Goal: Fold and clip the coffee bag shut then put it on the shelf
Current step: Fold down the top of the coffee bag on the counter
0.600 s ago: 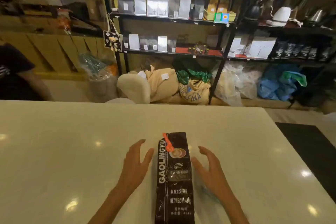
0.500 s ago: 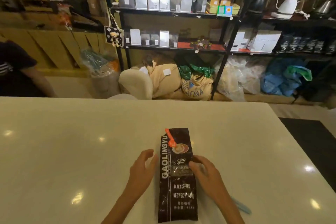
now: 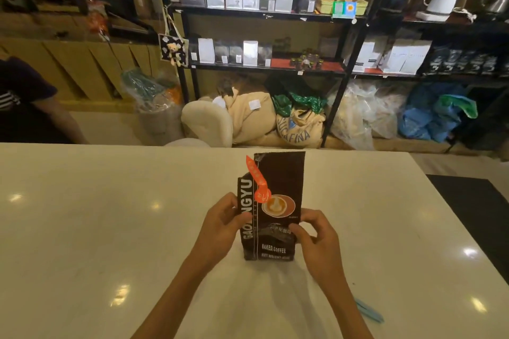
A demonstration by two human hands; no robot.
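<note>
step: bag stood up and steadied, fold not started, top edge is unfolded and straight
coffee bag (image 3: 275, 209): one, black, upright on the white table (image 3: 110, 228), near the middle, close to the person; lower part looks full, upper part flat
left hand (image 3: 220, 226): closed on the bag's left edge, thumb on the front, fingers behind
right hand (image 3: 316, 234): closed on the bag's right edge, thumb on the front at about the same height
orange tag (image 3: 257, 181): one strip stuck to the bag's front upper left, sticks up and left at a slant
clip (image 3: 369, 311): one pale blue thing flat on the table, near the right forearm, apart from the bag; looks like the clip, partly hidden by the arm
shelf (image 3: 261, 12): black metal rack behind the table, well apart from the bag; at least two bays seen, with many bags, boxes and kettles on the boards, too many and too blurred to count
sacks (image 3: 275, 121): heap on the floor under the rack, count unclear
other person (image 3: 27, 107): one, at the left edge, only arm and dark sleeve seen
next move, my guess: slide both hands up to the flat top, press air out, roll the top down toward the full part, hold the fold with one hand, reach for the clip with the right
risk, my guess: bag may tip when one hand lets go
</note>
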